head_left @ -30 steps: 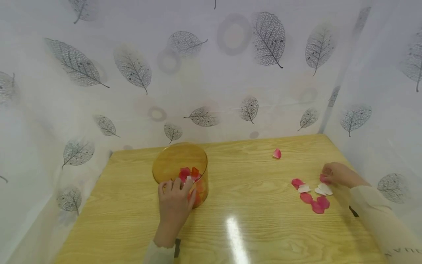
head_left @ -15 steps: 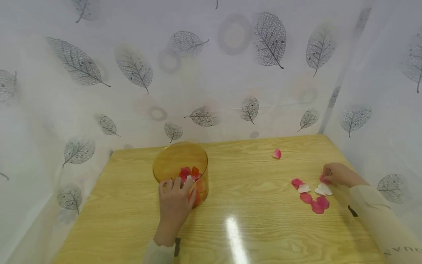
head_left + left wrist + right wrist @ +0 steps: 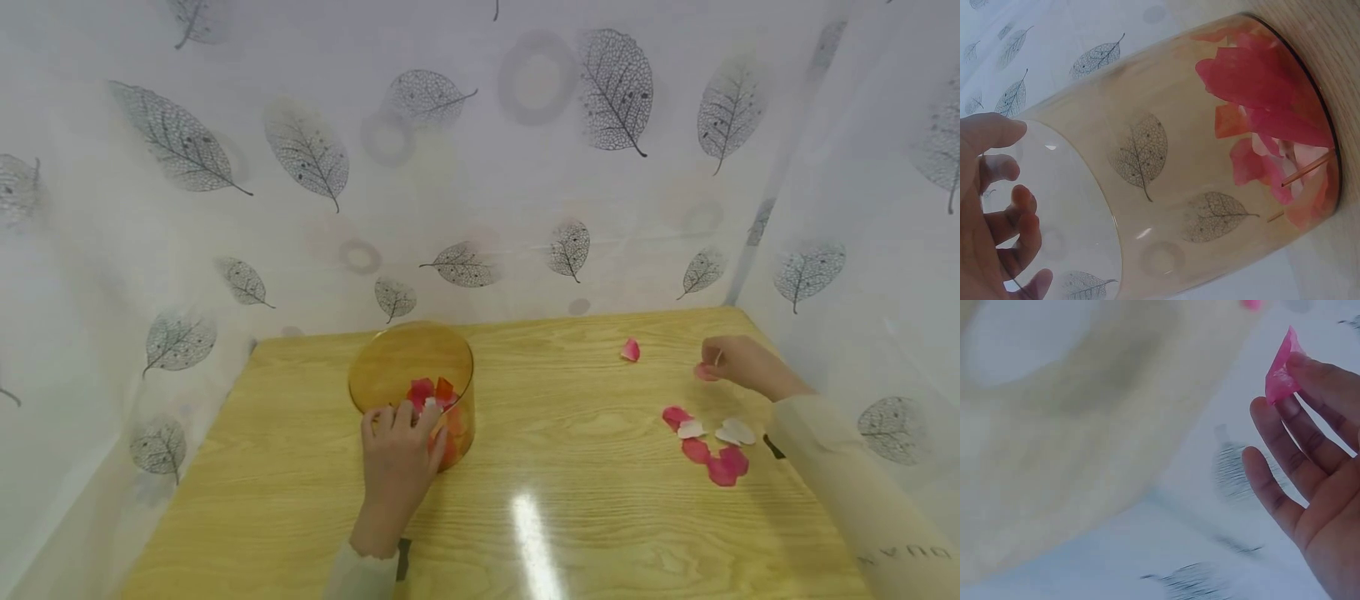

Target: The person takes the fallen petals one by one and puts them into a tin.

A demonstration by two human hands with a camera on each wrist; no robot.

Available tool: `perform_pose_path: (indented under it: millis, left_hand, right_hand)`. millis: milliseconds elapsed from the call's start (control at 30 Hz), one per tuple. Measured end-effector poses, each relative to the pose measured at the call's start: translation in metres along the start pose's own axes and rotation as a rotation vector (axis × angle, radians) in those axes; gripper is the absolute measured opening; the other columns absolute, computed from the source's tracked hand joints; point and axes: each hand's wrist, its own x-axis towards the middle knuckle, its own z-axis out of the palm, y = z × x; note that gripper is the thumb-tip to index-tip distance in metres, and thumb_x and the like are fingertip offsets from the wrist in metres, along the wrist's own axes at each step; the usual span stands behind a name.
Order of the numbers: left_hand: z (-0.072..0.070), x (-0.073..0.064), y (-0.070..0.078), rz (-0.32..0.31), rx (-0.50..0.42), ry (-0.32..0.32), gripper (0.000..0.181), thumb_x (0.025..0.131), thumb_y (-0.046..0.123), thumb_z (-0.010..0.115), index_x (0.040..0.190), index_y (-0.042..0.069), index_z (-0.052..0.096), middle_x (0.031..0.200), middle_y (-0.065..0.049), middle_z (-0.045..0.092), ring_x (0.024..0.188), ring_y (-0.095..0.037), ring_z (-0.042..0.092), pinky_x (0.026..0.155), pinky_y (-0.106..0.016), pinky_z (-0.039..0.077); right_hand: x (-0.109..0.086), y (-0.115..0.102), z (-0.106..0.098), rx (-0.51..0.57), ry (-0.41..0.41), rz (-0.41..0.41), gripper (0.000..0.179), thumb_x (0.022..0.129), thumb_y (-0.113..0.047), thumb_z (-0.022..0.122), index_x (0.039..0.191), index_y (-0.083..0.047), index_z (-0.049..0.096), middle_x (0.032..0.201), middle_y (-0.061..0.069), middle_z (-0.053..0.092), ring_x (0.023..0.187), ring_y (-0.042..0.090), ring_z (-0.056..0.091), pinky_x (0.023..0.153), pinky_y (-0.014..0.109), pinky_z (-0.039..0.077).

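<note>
The left hand [image 3: 397, 467] grips the clear amber cylindrical container [image 3: 401, 367]; well to the container's right, the right hand [image 3: 742, 362] pinches a thin pink petal [image 3: 703, 372] above the wood-grain bench [image 3: 600, 467]. A light pinch should avoid creases; a steady left hold should prevent tipping.

Pink petal [image 3: 1280, 376], held aloft, seemingly folded

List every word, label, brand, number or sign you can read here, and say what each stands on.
Right sleeve: a row of dark letters, too small and blurred to read reliably.
Amber container, petals: no writing visible.
Backdrop: leaf and ring prints, no readable text.
</note>
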Motion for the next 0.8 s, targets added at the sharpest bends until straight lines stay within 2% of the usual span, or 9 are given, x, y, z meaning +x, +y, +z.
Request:
perform_pose_path:
  millis: [167,367,567,800]
  left_hand:
    - [0.000,0.000,-0.001,-0.004,-0.007,0.000,0.029,0.071,0.028,0.079,0.090,0.018,0.060,0.079,-0.008,0.058,0.078,-0.030,0.054,0.082,-0.048,0.042]
    - [0.001,0.000,-0.002,-0.001,-0.014,0.015,0.029,0.070,0.028,0.080,0.090,0.019,0.061,0.078,-0.008,0.058,0.078,-0.030,0.053,0.082,-0.048,0.042]
    - [0.001,0.000,-0.002,-0.013,-0.010,-0.003,0.030,0.070,0.028,0.080,0.090,0.018,0.060,0.079,-0.008,0.059,0.078,-0.031,0.054,0.083,-0.048,0.042]
    - [-0.001,0.000,0.000,-0.030,-0.020,-0.046,0.031,0.072,0.031,0.079,0.092,0.017,0.060,0.080,-0.009,0.059,0.079,-0.030,0.054,0.084,-0.049,0.041]
  right_hand:
    - [0.037,-0.067,-0.026,-0.028,0.033,-0.112,0.013,0.081,-0.007,0.069,0.077,-0.009,0.057,0.077,0.003,0.063,0.074,0.019,0.059,0.067,0.037,0.049]
    - [0.079,-0.160,-0.042,-0.009,0.079,-0.290,0.011,0.082,-0.008,0.070,0.080,-0.010,0.059,0.078,0.001,0.061,0.073,0.015,0.054,0.069,0.034,0.046]
    - [0.109,-0.240,-0.041,0.041,0.110,-0.480,0.015,0.084,-0.019,0.069,0.077,-0.012,0.057,0.077,0.000,0.057,0.070,0.014,0.048,0.067,0.029,0.042]
    - [0.130,-0.307,-0.026,0.002,0.089,-0.639,0.013,0.085,-0.020,0.068,0.080,-0.011,0.059,0.080,0.001,0.061,0.073,0.013,0.055,0.071,0.027,0.047]
